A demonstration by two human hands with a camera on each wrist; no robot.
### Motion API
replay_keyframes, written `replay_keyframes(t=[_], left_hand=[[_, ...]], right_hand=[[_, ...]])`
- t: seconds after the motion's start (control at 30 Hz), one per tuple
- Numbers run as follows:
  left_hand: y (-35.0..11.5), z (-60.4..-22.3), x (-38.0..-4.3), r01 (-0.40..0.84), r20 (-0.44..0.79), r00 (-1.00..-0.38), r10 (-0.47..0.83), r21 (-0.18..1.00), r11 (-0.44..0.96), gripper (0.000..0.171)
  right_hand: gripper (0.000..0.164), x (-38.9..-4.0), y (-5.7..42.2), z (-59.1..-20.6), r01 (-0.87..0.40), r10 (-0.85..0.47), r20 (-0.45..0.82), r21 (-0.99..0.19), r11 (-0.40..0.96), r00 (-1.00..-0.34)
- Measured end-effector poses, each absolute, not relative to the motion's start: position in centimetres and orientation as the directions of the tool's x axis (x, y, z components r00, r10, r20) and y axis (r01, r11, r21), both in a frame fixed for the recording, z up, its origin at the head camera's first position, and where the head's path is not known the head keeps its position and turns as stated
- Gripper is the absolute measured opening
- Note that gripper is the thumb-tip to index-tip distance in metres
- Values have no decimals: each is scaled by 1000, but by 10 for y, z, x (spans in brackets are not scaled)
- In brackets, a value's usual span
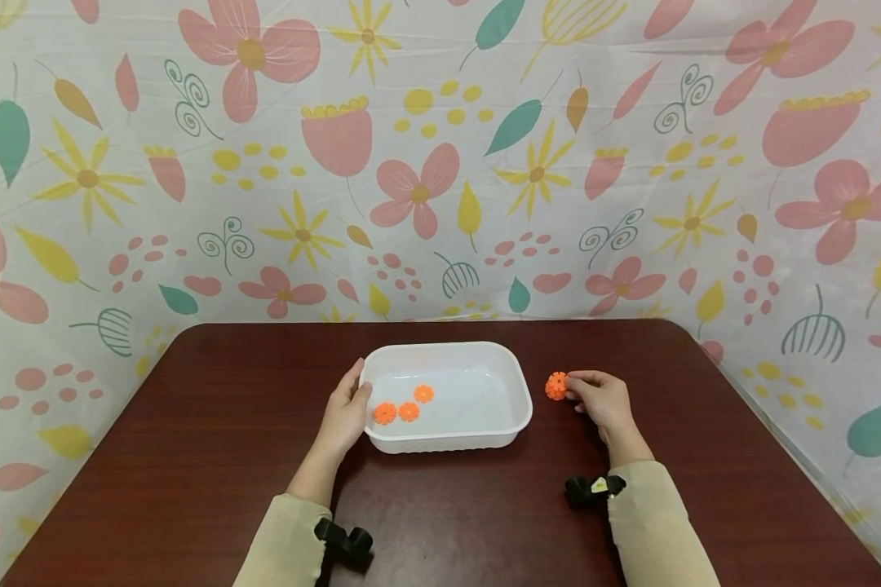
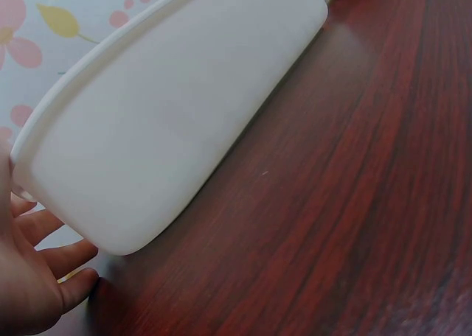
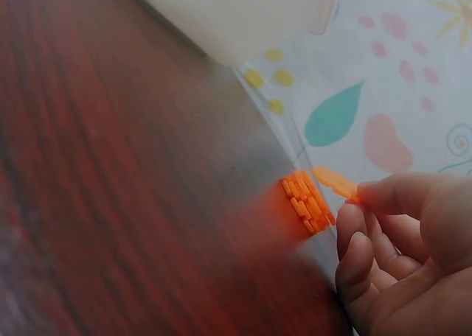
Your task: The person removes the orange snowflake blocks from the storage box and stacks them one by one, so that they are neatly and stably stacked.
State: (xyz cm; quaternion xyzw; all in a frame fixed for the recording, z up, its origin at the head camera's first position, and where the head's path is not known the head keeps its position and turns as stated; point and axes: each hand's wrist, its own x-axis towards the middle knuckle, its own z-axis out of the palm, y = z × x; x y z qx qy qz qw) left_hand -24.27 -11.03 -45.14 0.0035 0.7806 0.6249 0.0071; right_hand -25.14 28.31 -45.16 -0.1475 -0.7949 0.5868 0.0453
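A white rectangular plastic basin (image 1: 448,444) stands on the table. Inside it, toward its left side, lie several orange notched discs (image 1: 409,412). My left hand (image 1: 347,416) holds the basin's left end, thumb at the rim; its fingers (image 2: 65,259) spread along the outer wall in the left wrist view. To the right of the basin, my right hand (image 1: 604,401) pinches one orange notched disc (image 3: 335,183) between thumb and fingertips. Just beside that disc, a short stack of similar orange discs (image 3: 304,203) sits on the table.
The dark red-brown wooden table (image 1: 191,456) ends at a back edge behind the basin. A flower-patterned cloth (image 1: 426,269) hangs behind and along the right side. Black straps with small devices (image 1: 348,542) are on both wrists.
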Motion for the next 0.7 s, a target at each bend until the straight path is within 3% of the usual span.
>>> replay_keyframes(t=[0.7], left_hand=[[-111, -451, -243, -13, -17, -1000, 17, 976, 218, 52]], right_hand=[[30, -254, 282, -456, 173, 322, -41, -903, 394, -946]])
